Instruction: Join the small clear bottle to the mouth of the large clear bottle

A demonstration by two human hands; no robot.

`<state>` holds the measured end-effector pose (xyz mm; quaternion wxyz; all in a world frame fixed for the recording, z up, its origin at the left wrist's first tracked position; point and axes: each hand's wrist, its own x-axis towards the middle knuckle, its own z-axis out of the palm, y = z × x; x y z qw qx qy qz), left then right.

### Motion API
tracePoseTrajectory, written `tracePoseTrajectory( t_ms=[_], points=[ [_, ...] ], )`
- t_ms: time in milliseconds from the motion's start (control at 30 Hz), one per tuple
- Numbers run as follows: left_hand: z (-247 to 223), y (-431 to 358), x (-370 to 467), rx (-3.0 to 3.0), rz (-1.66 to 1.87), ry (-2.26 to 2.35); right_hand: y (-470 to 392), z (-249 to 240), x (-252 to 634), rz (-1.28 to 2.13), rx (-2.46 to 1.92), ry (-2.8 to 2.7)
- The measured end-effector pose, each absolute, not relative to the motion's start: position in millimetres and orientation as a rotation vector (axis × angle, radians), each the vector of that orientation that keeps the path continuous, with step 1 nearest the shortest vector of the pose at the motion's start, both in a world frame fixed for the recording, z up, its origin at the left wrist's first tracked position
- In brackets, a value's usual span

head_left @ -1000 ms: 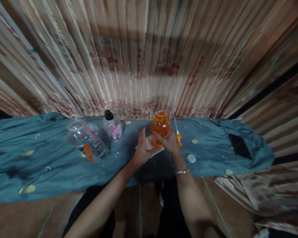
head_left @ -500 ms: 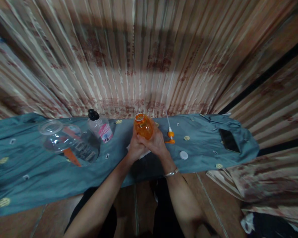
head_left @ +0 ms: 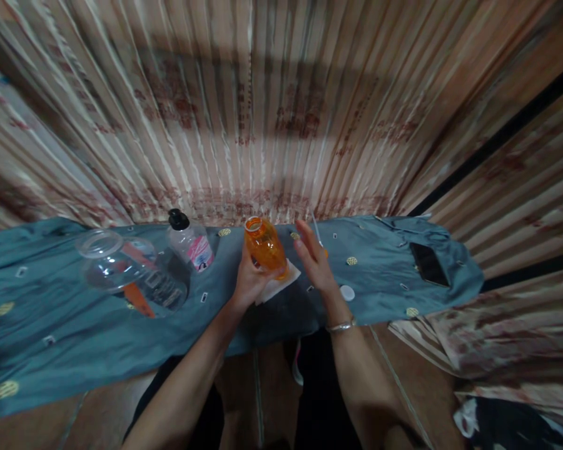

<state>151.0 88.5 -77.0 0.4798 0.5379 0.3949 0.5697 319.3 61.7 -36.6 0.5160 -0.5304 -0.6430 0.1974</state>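
My left hand (head_left: 251, 278) is wrapped round the lower part of an orange see-through bottle (head_left: 266, 245). The bottle has no cap on its mouth and tilts a little to the left. Under it lies a white tissue (head_left: 281, 286). Just right of the bottle, my right hand (head_left: 315, 257) is held apart from it, fingers stretched out and holding nothing. Behind that hand lies an orange pump head with a thin tube (head_left: 316, 228), mostly hidden by the fingers. A round white cap (head_left: 347, 293) lies near my right wrist.
To the left stands a clear bottle with a black pump top and pink label (head_left: 190, 244). Further left is a large clear plastic jar (head_left: 136, 275) with an orange label. A black phone (head_left: 430, 264) lies at the right on the blue-green cloth (head_left: 375, 287). A striped curtain (head_left: 263, 112) hangs behind.
My right hand has let go of the bottle and moved right, its fingers opening. The bottle, now in my left hand alone, has shifted slightly left and tilted. More of the tissue shows.
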Motion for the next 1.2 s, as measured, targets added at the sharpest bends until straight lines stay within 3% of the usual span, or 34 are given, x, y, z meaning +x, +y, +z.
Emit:
tracePoseTrajectory(
  t_ms=[100,200,500,833,1033,1200],
  points=[
    [-77.8,87.2,150.4,1.285,1.369,0.960,73.6,-42.7,357.0,0.229,-1.534,-1.459],
    [-76.3,86.1,148.4,1.274,1.363,0.950,92.5,-41.0,382.9,-0.078,-1.896,-1.833],
    [-67.8,82.8,133.2,1.292,1.320,1.028,94.4,-36.7,403.0,-0.096,-2.073,-2.483],
    [-65.8,80.3,131.7,1.376,1.288,1.048,76.0,-42.5,402.7,-0.106,-1.911,-2.871],
    [-66.8,80.0,133.5,1.385,1.323,1.039,73.6,-7.6,403.8,-0.179,-1.866,-2.702],
    [-68.2,80.4,136.7,1.368,1.349,1.012,30.0,73.8,410.5,-0.010,-1.455,-1.714]
  ],
)
